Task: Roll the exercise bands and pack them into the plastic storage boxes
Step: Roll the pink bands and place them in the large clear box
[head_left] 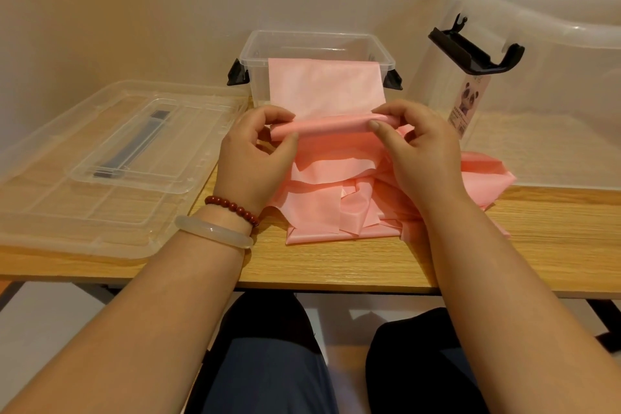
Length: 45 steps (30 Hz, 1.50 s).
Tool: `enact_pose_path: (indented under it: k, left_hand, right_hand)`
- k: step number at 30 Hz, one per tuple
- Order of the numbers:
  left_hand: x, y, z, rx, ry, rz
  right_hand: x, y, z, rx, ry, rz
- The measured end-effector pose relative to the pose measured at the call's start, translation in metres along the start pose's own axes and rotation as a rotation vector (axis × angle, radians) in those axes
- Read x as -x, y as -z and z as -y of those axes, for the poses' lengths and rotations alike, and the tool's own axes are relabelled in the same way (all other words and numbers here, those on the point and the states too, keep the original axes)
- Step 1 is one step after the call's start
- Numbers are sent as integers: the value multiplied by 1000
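Wooden worktop against a plain pale wall. Clear lid at left; small clear box behind centre; large clear box at right. Pink band, partly rolled, above a loose heap, pinched at its ends by left hand and right hand.

The big box at upper right runs off the right edge, and the lid off the left. The label print is too small to read. The band hides most of the small box front. The left hand and right hand cover the ends of the roll.
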State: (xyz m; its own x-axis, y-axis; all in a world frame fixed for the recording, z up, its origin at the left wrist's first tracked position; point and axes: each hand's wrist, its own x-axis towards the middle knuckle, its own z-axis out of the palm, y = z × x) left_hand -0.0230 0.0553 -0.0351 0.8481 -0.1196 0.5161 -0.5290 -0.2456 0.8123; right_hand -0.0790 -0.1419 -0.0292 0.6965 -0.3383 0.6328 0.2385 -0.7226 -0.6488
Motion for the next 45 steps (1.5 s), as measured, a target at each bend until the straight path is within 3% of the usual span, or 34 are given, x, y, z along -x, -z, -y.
enact_pose_path:
  k: [8,14,19,28,34,40,45]
  left_hand:
    - [0,-1,0,156,81,-39]
    - [-1,-1,1,133,105,-44]
    - [0,-2,-4,250,160,-66]
    - [2,-1,-6,251,131,-38]
    - [1,-2,-5,235,128,-43]
    - [0,0,-3,259,105,0]
    - [1,1,-6,298,93,-75]
  right_hand:
    - [3,-1,3,-94,-45,13]
    - [3,1,2,-67,-30,45]
    - [3,1,3,-137,-118,24]
    - [4,0,7,-162,-115,6]
    - [4,0,6,-155,-105,81]
    - [4,0,8,-171,-97,8]
    - [6,1,14,-245,-71,-40]
